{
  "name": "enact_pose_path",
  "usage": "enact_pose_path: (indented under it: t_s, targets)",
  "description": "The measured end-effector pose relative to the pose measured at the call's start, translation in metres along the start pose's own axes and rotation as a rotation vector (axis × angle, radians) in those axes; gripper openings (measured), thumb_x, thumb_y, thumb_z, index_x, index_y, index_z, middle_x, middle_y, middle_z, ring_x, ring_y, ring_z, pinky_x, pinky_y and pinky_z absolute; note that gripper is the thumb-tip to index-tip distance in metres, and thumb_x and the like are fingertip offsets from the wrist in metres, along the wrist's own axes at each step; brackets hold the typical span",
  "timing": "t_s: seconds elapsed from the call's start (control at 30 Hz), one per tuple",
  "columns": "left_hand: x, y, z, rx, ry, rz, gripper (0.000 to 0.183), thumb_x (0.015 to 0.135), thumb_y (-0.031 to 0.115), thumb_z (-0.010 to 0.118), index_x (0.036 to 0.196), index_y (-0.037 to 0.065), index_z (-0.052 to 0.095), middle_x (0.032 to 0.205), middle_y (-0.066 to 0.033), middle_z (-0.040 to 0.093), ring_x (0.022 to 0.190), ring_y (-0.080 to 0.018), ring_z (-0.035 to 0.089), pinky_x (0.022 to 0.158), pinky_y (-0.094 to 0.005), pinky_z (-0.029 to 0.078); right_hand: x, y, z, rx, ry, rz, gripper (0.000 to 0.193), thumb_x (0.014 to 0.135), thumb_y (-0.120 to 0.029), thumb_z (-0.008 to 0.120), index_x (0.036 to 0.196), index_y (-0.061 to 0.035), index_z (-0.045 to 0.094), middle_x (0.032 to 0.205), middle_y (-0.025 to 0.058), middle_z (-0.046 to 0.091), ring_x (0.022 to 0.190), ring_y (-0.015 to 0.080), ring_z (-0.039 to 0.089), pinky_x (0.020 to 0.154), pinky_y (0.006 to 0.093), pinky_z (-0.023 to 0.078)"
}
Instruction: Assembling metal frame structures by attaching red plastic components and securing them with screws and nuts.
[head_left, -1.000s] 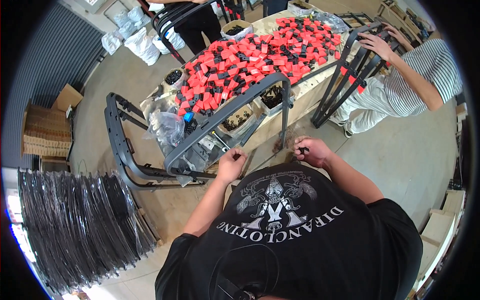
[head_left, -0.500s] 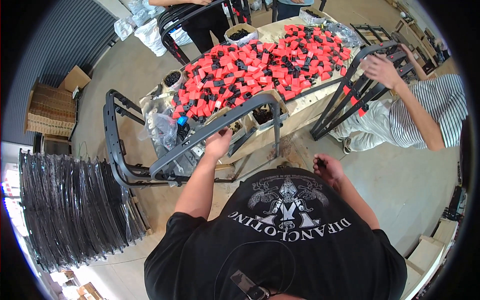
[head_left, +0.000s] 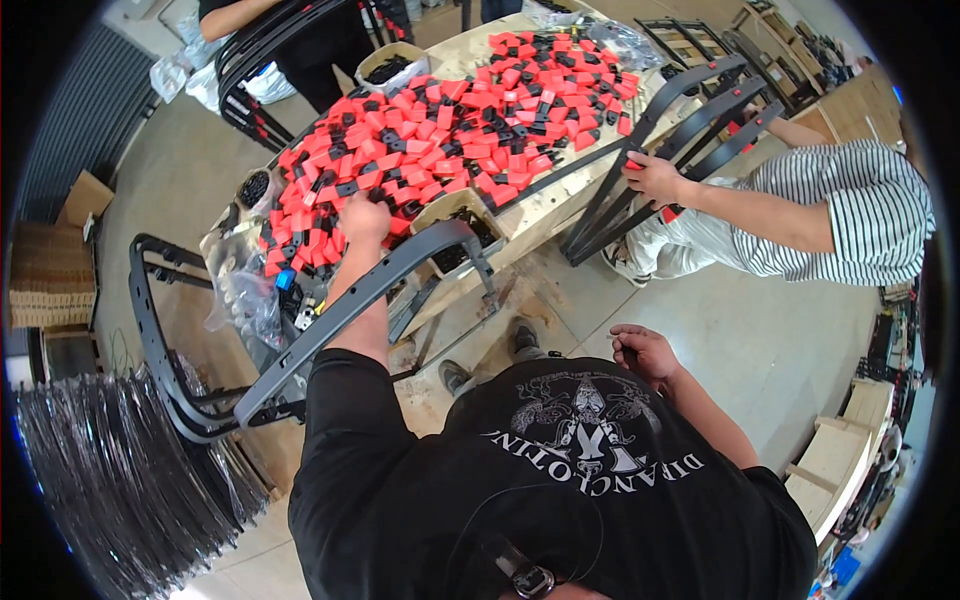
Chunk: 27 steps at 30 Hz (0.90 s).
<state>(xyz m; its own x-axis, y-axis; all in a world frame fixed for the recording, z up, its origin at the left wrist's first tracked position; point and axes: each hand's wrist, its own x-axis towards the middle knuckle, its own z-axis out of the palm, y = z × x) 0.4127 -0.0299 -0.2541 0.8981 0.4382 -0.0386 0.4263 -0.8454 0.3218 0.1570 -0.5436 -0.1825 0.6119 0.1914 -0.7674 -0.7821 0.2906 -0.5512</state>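
Note:
My left hand [head_left: 366, 218] reaches over a black metal frame [head_left: 345, 318] into a pile of red and black plastic pieces [head_left: 430, 140]. Its fingertips are hidden among the pieces, so a grip cannot be made out. The tubular frame stands against the near side of the table, its rounded bar crossing in front of my left forearm. Away from the table, my right hand [head_left: 648, 354] hangs low in front of my body. Its fingers are curled together around something too small to name.
Boxes of small black parts [head_left: 395, 66] stand around the pile on the wooden table [head_left: 535, 215]. A clear plastic bag [head_left: 245, 300] lies at its left end. At right, a person in a striped shirt [head_left: 830, 210] holds more black frames [head_left: 660, 140]. Wrapped black bars [head_left: 130, 470] stack at left.
My left hand has let go of the frame bar and moved across it into the pile. My right hand stays low. The view has shifted; the co-worker's hand has come down onto their frames.

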Motion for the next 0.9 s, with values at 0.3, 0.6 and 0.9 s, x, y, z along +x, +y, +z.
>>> enact_pose_path:
  t_s: [0.3, 0.6, 0.9]
  targets:
    - [-0.039, -0.023, -0.044, -0.593, 0.481, 0.126, 0.026, 0.090, 0.016, 0.070, 0.107, 0.000, 0.059, 0.096, -0.0177, 0.069, 0.082, -0.0294, 0.069, 0.075, -0.0377, 0.054, 0.006, 0.019, -0.014, 0.023, 0.071, 0.037, 0.019, 0.098, -0.010, 0.052, 0.114, -0.0004, 0.057, 0.086, 0.0064, 0.060, 0.072, 0.0180, 0.059, 0.062, 0.0295, 0.048]
    - [-0.236, -0.020, -0.081, -1.307, -0.673, -0.312, 0.018, 0.087, 0.003, 0.071, 0.098, 0.003, 0.057, 0.095, -0.0084, 0.066, 0.075, -0.0165, 0.066, 0.056, -0.0280, 0.052, 0.068, -0.004, 0.078, 0.095, -0.464, 0.130, 0.045, 0.102, -0.046, 0.046, 0.109, -0.0047, 0.062, 0.094, 0.0088, 0.064, 0.086, 0.0248, 0.062, 0.074, 0.0371, 0.048]
    - [-0.274, 0.078, -0.137, -0.723, -0.516, 0.355, 0.033, 0.083, 0.008, 0.078, 0.110, 0.001, 0.059, 0.097, -0.0107, 0.071, 0.090, -0.0179, 0.070, 0.077, -0.0328, 0.055, 0.061, -0.039, 0.185, 0.127, -0.797, 0.159, 0.063, 0.102, -0.058, 0.040, 0.124, -0.0019, 0.059, 0.107, 0.0119, 0.067, 0.097, 0.0242, 0.065, 0.090, 0.0433, 0.051]
